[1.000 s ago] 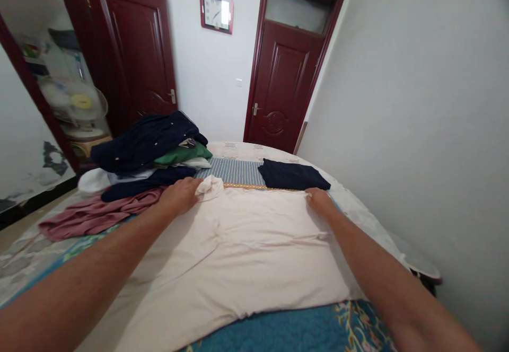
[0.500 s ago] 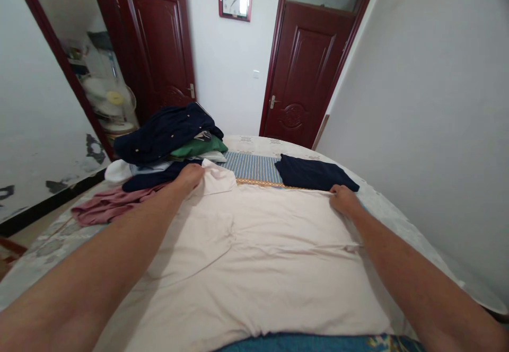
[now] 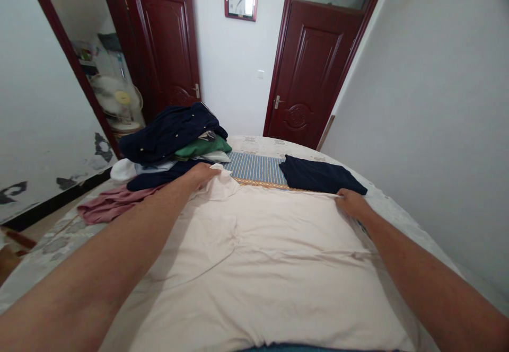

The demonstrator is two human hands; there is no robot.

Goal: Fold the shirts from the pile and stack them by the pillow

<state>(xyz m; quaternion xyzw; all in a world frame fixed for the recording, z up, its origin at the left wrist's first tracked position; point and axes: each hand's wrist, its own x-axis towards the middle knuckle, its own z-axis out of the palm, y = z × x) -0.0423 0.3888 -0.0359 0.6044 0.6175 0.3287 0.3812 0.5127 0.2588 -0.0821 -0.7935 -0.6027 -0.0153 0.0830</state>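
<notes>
A pale pink garment [image 3: 262, 256] lies spread flat across the bed in front of me. My left hand [image 3: 199, 174] grips its far left corner, where the cloth bunches up into a small fold. At the far right corner, my right hand [image 3: 350, 202] is closed on the garment's edge. Both arms stretch out over the cloth.
A pile of clothes [image 3: 170, 140], navy on top with green and white under it, sits at the far left of the bed. A dusty-pink garment [image 3: 107, 206] lies beside it. A folded navy piece [image 3: 318, 176] rests at the far right. Two dark red doors and a fan [image 3: 119, 100] stand behind.
My view has shifted down and left, so the doors and clock sit further right. Both hands keep hold of the far corners, spreading slightly wider apart on the cloth.
</notes>
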